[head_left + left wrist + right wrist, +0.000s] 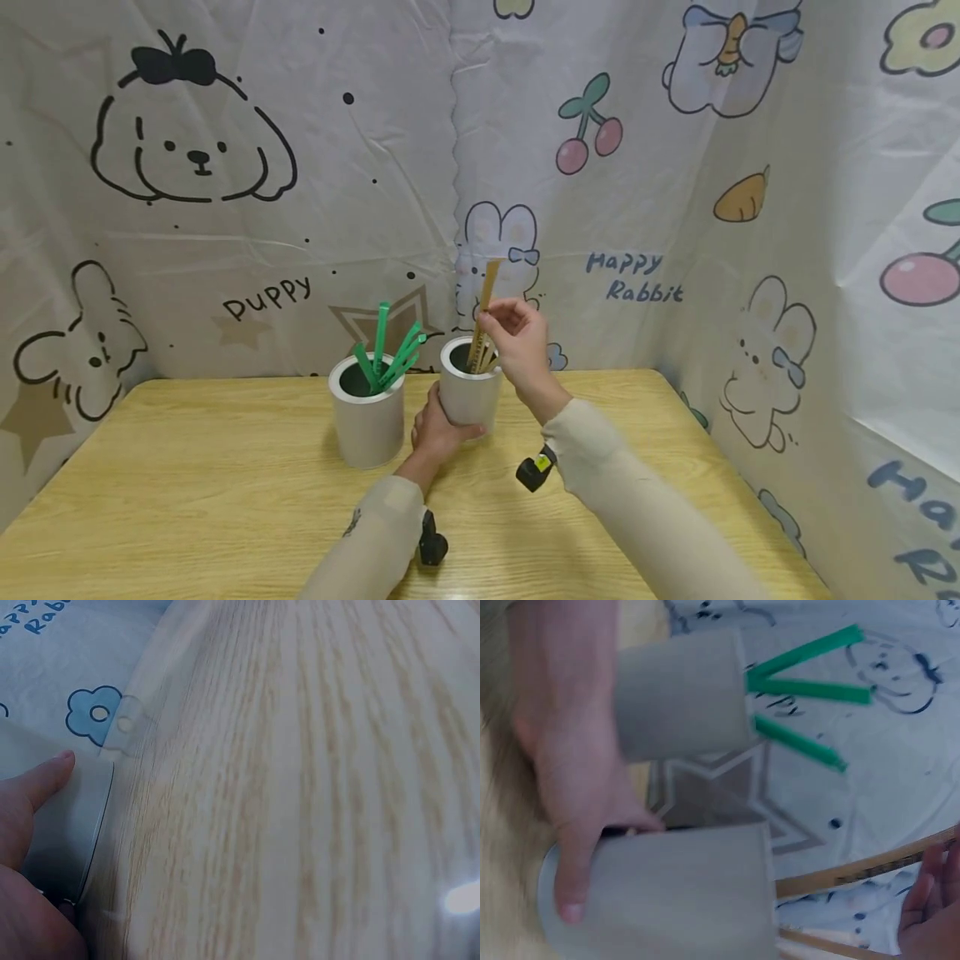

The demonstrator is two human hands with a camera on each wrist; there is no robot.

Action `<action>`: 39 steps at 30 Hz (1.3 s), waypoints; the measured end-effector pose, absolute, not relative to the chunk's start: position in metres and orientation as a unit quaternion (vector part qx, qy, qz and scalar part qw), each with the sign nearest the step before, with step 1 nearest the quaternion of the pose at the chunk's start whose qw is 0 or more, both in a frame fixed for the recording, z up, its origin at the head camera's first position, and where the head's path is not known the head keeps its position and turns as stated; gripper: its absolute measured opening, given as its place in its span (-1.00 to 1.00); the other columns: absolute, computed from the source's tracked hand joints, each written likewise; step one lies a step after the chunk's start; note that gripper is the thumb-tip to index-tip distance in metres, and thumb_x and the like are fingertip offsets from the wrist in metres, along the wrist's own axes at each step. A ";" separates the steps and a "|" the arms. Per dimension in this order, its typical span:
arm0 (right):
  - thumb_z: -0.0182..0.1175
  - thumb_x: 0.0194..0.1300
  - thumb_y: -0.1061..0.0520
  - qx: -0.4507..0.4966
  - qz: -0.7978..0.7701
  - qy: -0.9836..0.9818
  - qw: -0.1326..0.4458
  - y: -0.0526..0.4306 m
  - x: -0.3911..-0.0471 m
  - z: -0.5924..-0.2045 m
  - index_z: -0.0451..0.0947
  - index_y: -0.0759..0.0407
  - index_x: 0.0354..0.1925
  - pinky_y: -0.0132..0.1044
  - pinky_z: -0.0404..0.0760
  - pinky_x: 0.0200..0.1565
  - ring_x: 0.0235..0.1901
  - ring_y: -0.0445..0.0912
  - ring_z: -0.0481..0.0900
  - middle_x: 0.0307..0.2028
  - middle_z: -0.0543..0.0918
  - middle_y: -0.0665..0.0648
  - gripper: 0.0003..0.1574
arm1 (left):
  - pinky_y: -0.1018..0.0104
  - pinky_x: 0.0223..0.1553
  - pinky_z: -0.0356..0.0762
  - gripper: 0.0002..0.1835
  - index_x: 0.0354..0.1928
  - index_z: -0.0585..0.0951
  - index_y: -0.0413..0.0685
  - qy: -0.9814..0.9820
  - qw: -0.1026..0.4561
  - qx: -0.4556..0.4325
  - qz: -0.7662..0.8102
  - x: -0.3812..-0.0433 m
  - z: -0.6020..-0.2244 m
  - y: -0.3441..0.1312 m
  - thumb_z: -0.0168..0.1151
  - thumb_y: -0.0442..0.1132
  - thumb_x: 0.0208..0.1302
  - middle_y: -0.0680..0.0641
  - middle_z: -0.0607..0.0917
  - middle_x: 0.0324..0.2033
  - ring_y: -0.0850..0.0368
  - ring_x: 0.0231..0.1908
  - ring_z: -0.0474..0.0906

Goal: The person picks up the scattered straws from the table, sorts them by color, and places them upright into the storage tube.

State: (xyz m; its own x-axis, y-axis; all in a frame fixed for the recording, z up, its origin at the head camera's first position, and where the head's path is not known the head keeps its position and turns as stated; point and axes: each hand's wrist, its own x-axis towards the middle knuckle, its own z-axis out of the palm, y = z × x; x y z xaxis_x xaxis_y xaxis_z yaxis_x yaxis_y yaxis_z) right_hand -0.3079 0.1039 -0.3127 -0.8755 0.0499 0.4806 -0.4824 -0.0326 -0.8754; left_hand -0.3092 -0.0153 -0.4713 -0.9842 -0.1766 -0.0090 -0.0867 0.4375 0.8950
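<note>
Two white cylindrical cups stand side by side in the head view. My left hand (437, 431) grips the lower side of the right cup (471, 406), its thumb across the front. Above that cup's mouth, my right hand (522, 346) pinches a tan, printed stick packet (490, 283) between thumb and fingertips. The packet's lower end is inside the rim, and more tan sticks (821, 943) lean in the same cup. Several green sticks (382, 333) fan out of the left cup (367, 429). Both cups' bottoms inside are hidden.
The cups stand on a wood-grain table (225, 483) toward its back edge. A printed cloth (390, 167) with cartoon animals hangs behind and along the right side. A small black wrist camera (534, 471) sits on the right sleeve, another (432, 542) on the left.
</note>
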 end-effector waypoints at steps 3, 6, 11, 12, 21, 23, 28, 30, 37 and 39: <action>0.28 0.28 0.40 0.130 0.678 -0.700 0.183 0.108 -0.313 -0.320 0.60 0.36 -0.18 -0.52 0.57 -0.23 -0.36 -0.30 0.57 -0.43 0.61 -0.14 -0.88 | -0.28 0.39 0.18 0.22 0.57 0.07 0.09 -0.846 0.041 0.075 -0.526 -0.309 -0.472 -0.015 0.66 -0.10 -0.09 -0.23 0.42 0.41 -0.28 0.42 0.23; 0.31 0.28 0.35 0.105 0.659 -0.724 0.176 0.115 -0.314 -0.323 0.60 0.42 -0.06 -0.54 0.53 -0.27 -0.38 -0.30 0.53 -0.43 0.58 -0.14 -0.75 | -0.28 0.40 0.18 0.23 0.57 0.07 0.10 -0.846 0.043 0.074 -0.526 -0.309 -0.473 -0.015 0.66 -0.08 -0.10 -0.22 0.42 0.41 -0.28 0.43 0.22; 0.32 0.30 0.29 0.098 0.641 -0.742 0.172 0.128 -0.310 -0.322 0.60 0.41 -0.03 -0.54 0.52 -0.28 -0.38 -0.29 0.52 -0.42 0.58 -0.13 -0.71 | -0.27 0.39 0.19 0.24 0.57 0.07 0.12 -0.848 0.047 0.078 -0.523 -0.311 -0.474 -0.015 0.67 -0.08 -0.12 -0.21 0.43 0.40 -0.28 0.41 0.24; 0.31 0.31 0.29 0.099 0.638 -0.744 0.172 0.131 -0.309 -0.322 0.61 0.40 -0.04 -0.54 0.52 -0.28 -0.37 -0.29 0.52 -0.41 0.58 -0.12 -0.72 | -0.28 0.39 0.19 0.25 0.57 0.07 0.11 -0.848 0.048 0.079 -0.523 -0.311 -0.474 -0.015 0.67 -0.08 -0.12 -0.22 0.42 0.40 -0.28 0.41 0.24; 0.30 0.34 0.26 0.104 0.624 -0.758 0.159 0.152 -0.296 -0.331 0.63 0.39 -0.13 -0.49 0.50 -0.30 -0.39 -0.27 0.52 -0.42 0.59 -0.12 -0.81 | -0.29 0.40 0.17 0.24 0.57 0.06 0.09 -0.848 0.050 0.076 -0.522 -0.311 -0.475 -0.014 0.66 -0.10 -0.11 -0.24 0.41 0.41 -0.29 0.43 0.22; 0.29 0.35 0.25 0.109 0.620 -0.762 0.150 0.156 -0.294 -0.336 0.63 0.40 -0.13 -0.48 0.52 -0.27 -0.38 -0.28 0.53 -0.40 0.61 -0.11 -0.80 | -0.29 0.40 0.17 0.23 0.57 0.07 0.09 -0.848 0.052 0.074 -0.523 -0.311 -0.475 -0.013 0.66 -0.11 -0.11 -0.25 0.42 0.40 -0.29 0.43 0.22; 0.27 0.37 0.25 0.129 0.611 -0.772 0.120 0.163 -0.290 -0.347 0.63 0.42 -0.12 -0.46 0.57 -0.26 -0.38 -0.25 0.55 -0.39 0.60 -0.09 -0.79 | -0.29 0.39 0.16 0.23 0.56 0.07 0.08 -0.848 0.053 0.074 -0.522 -0.311 -0.475 -0.014 0.66 -0.11 -0.12 -0.24 0.42 0.40 -0.29 0.43 0.22; 0.26 0.38 0.25 0.137 0.606 -0.776 0.108 0.166 -0.289 -0.351 0.63 0.42 -0.12 -0.45 0.57 -0.27 -0.39 -0.22 0.55 -0.40 0.60 -0.07 -0.80 | -0.30 0.38 0.18 0.24 0.56 0.08 0.08 -0.850 0.054 0.073 -0.519 -0.310 -0.474 -0.015 0.67 -0.10 -0.12 -0.23 0.43 0.40 -0.30 0.41 0.24; 0.24 0.40 0.24 0.165 0.586 -0.789 0.087 0.180 -0.281 -0.366 0.63 0.41 -0.13 -0.44 0.55 -0.29 -0.40 -0.21 0.55 -0.38 0.61 0.04 -0.80 | -0.28 0.36 0.23 0.23 0.56 0.09 0.08 -0.854 0.058 0.072 -0.512 -0.309 -0.474 -0.015 0.68 -0.08 -0.13 -0.23 0.46 0.37 -0.29 0.39 0.29; 0.25 0.39 0.25 0.173 0.583 -0.789 0.087 0.185 -0.280 -0.370 0.64 0.42 -0.14 -0.44 0.54 -0.30 -0.41 -0.23 0.54 -0.39 0.62 0.04 -0.81 | -0.28 0.36 0.22 0.23 0.56 0.09 0.08 -0.854 0.057 0.072 -0.512 -0.309 -0.473 -0.014 0.67 -0.08 -0.13 -0.24 0.45 0.38 -0.29 0.39 0.28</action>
